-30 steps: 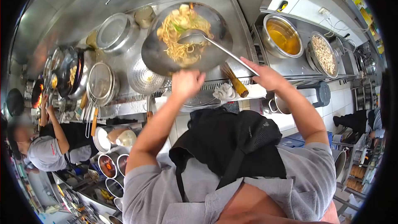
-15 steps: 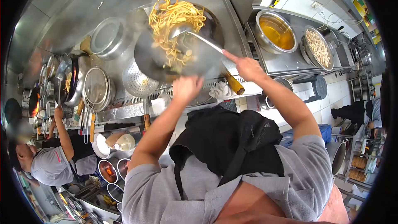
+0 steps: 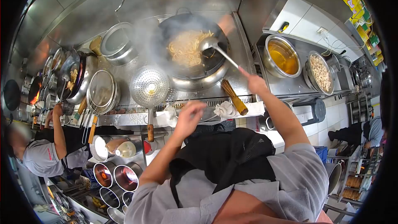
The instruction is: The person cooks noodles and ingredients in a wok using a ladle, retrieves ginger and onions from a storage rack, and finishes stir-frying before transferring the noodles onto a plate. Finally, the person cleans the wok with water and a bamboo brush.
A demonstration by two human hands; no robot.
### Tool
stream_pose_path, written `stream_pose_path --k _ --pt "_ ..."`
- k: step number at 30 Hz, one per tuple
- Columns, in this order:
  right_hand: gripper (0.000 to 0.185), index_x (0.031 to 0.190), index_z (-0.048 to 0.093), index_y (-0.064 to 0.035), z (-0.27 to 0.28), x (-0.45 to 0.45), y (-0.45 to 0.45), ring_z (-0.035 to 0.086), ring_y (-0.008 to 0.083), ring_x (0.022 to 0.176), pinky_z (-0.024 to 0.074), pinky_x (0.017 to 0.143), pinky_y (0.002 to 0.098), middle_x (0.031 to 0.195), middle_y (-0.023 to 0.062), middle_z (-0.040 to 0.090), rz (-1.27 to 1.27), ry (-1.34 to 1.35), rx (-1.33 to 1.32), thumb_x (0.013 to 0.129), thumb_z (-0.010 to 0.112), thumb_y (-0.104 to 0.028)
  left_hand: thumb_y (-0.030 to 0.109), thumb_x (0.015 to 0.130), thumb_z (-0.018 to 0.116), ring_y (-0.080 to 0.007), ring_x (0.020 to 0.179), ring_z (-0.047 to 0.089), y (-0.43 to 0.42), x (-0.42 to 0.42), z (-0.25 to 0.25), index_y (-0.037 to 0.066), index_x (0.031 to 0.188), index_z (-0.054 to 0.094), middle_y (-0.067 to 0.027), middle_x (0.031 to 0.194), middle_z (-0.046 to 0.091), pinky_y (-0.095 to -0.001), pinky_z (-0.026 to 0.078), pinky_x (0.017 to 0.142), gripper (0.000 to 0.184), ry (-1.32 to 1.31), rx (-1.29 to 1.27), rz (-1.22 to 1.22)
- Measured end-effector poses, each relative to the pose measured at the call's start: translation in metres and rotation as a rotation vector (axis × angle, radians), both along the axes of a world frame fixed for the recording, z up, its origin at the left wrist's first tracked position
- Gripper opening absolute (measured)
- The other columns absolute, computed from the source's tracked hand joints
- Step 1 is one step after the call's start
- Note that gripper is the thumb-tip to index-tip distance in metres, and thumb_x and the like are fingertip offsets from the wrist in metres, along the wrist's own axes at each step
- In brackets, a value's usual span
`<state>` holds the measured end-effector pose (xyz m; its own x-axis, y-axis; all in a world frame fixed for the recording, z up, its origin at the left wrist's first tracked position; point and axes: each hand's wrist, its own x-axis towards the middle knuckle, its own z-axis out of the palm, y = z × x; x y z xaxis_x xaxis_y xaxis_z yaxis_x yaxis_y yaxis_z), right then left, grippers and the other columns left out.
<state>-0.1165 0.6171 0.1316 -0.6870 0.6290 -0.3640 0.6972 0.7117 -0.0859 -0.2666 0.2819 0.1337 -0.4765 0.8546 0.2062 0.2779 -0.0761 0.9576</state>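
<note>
My right hand (image 3: 255, 84) is closed around the handle end of a metal ladle (image 3: 224, 54). The ladle's bowl rests among steaming noodles (image 3: 188, 49) in a large dark wok (image 3: 215, 63) on the stove. Near the stove's front edge, apart from the wok, my left hand (image 3: 190, 116) is slightly blurred, its fingers loosely apart with nothing seen in them. A crumpled white cloth (image 3: 225, 110) and a bamboo brush (image 3: 235, 97) lie just right of it. To its left is a perforated skimmer (image 3: 150, 85) with a wooden handle.
At right stand a steel bowl of yellow liquid (image 3: 283, 57) and a bowl of pale sliced food (image 3: 320, 73). Strainers (image 3: 102, 89) and a steel pot (image 3: 119, 43) sit left of the wok. Farther left, a co-worker (image 3: 43, 151) works at another wok.
The noodles, which were tossed up above the tilted wok, now lie inside it, and the wok sits level on the stove. My left hand has come away from the wok's near edge.
</note>
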Motion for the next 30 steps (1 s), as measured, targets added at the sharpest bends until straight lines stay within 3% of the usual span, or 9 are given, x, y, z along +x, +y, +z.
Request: stream_pose_path --k 3,5,9,14,19,21,27,29,30 --pt "0.092 0.155 0.009 -0.0429 -0.018 -0.03 0.031 0.066 0.0437 0.1 0.0512 0.091 0.0494 0.116 0.0269 0.065 0.013 0.167 -0.065 0.085 0.049 0.001 -0.005 0.081 0.069 -0.0224 0.09 0.064 -0.059 0.013 0.068 0.003 0.106 0.071 -0.0105 0.102 0.065 -0.0307 0.051 0.08 0.027 -0.033 0.026 -0.121" --pt "0.085 0.157 0.008 -0.0352 -0.051 -0.045 0.045 0.064 0.0454 0.103 0.05 0.094 0.049 0.117 0.029 0.063 0.138 0.701 0.01 0.089 0.051 -0.006 -0.005 0.079 0.072 -0.0224 0.086 0.063 -0.079 0.022 0.112 0.004 0.104 0.072 -0.0096 0.1 0.066 -0.0316 0.051 0.077 0.027 0.012 0.101 -0.215" --pt "0.083 0.158 0.009 -0.0249 -0.031 -0.111 -0.02 0.057 0.043 0.119 0.0445 0.103 0.0436 0.139 0.0294 0.05 -0.316 0.441 -0.318 0.091 0.053 -0.008 0.001 0.074 0.08 -0.023 0.082 0.066 -0.088 0.043 0.159 0.004 0.095 0.075 -0.0092 0.093 0.065 -0.0324 0.051 0.07 0.022 0.081 0.324 -0.481" --pt "0.081 0.159 0.015 -0.0217 -0.057 -0.115 -0.045 0.064 0.04 0.107 0.0486 0.095 0.042 0.145 0.0247 0.047 0.082 0.707 -0.461 0.091 0.056 -0.006 0.011 0.082 0.074 -0.0219 0.073 0.065 -0.087 0.054 0.172 0.001 0.088 0.076 -0.0101 0.088 0.066 -0.0323 0.051 0.062 0.012 0.158 0.486 -0.526" --pt "0.078 0.158 0.015 -0.0106 0.01 -0.093 -0.048 0.054 0.0356 0.126 0.0437 0.103 0.0375 0.144 0.0257 0.047 -0.156 0.594 -0.664 0.091 0.056 -0.005 0.009 0.082 0.071 -0.0218 0.06 0.062 -0.093 0.046 0.182 -0.005 0.085 0.073 -0.0133 0.084 0.065 -0.0307 0.046 0.047 0.015 0.182 0.62 -0.49" --pt "0.08 0.158 0.012 -0.0115 -0.004 -0.112 -0.028 0.056 0.0385 0.123 0.0449 0.102 0.04 0.142 0.0269 0.048 -0.096 0.669 -0.298 0.091 0.056 -0.006 0.007 0.083 0.07 -0.0215 0.058 0.062 -0.104 0.035 0.191 -0.007 0.08 0.072 -0.0145 0.079 0.065 -0.0282 0.045 0.046 0.014 0.103 0.713 -0.489" --pt "0.082 0.158 0.014 -0.015 -0.036 -0.161 -0.032 0.06 0.0384 0.114 0.0495 0.093 0.0399 0.138 0.0293 0.051 -0.121 0.49 -0.361 0.09 0.059 -0.009 -0.008 0.071 0.07 -0.0164 0.051 0.061 -0.127 0.003 0.241 -0.008 0.07 0.072 -0.0188 0.07 0.065 -0.0247 0.047 0.044 0.002 0.089 0.901 -1.027" --pt "0.084 0.158 0.011 -0.0173 -0.022 -0.157 -0.054 0.062 0.0403 0.11 0.0482 0.096 0.0431 0.133 0.0308 0.054 -0.074 0.443 -0.577 0.087 0.054 -0.007 -0.007 0.071 0.075 -0.0181 0.057 0.065 -0.116 0.003 0.244 -0.01 0.073 0.071 -0.0216 0.074 0.066 -0.0237 0.049 0.045 0.005 0.041 0.877 -1.09" --pt "0.086 0.158 0.011 -0.0275 -0.044 -0.154 -0.056 0.065 0.039 0.099 0.0516 0.086 0.0452 0.125 0.0292 0.059 0.172 0.543 -0.343 0.086 0.05 -0.001 -0.004 0.074 0.076 -0.0195 0.061 0.067 -0.117 0.0 0.243 -0.01 0.077 0.072 -0.0223 0.076 0.067 -0.0242 0.051 0.048 0.008 0.024 0.789 -1.076"
